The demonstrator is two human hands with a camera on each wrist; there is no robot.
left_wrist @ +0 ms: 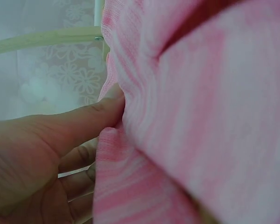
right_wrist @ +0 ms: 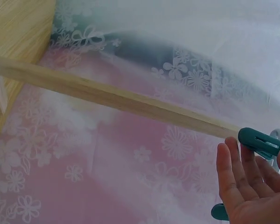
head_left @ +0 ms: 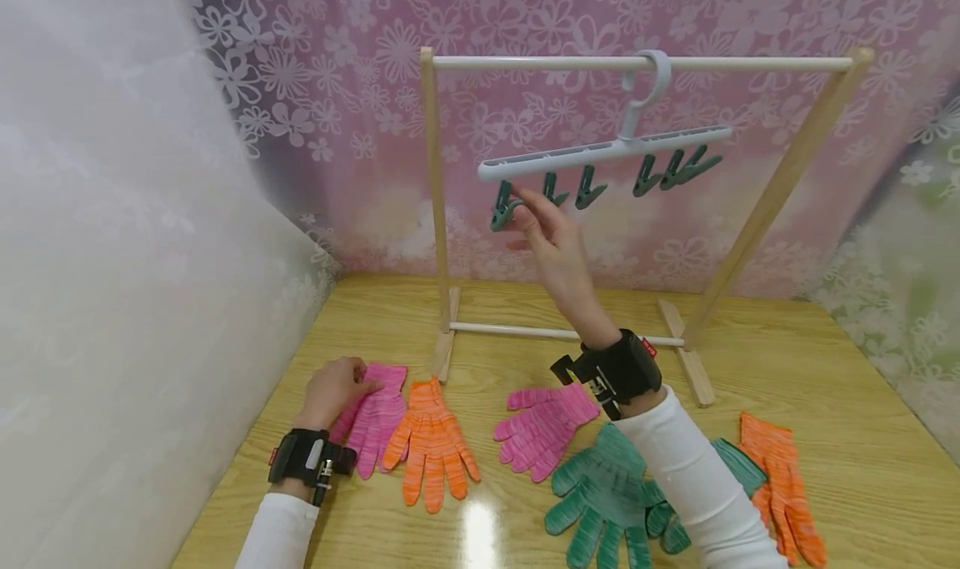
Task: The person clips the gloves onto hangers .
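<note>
At the left end of a white hanger, my right hand pinches a dark green clothespin between thumb and fingers. The right wrist view shows the same green clothespin by the thumb, with the other fingers extended beside it. Down on the table, my left hand grips the edge of a pink glove. Close up in the left wrist view, the thumb of my left hand presses into the folded pink knit of this glove, which hides its far side.
A wooden rack with a white top bar carries the hanger, with several more clothespins along it. An orange glove, another pink glove, green gloves and an orange glove lie on the table.
</note>
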